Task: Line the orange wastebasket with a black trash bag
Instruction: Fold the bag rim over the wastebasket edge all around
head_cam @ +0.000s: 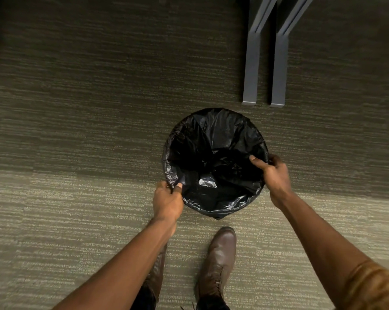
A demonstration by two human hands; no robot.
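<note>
A black trash bag (213, 162) hangs inside a round wastebasket on the carpet, seen from straight above. The plastic is folded over the whole rim, so the orange basket itself is hidden. My left hand (167, 203) pinches the bag's edge at the near left of the rim, thumb inside. My right hand (273, 175) grips the bag's edge at the right of the rim, thumb inside and fingers outside. The bag's inner folds sag toward the middle.
Two grey metal furniture legs (251, 70) (279, 72) lie on the carpet just beyond the basket. My brown boots (218, 262) stand right in front of it. Striped grey-green carpet (77, 130) stretches to the left.
</note>
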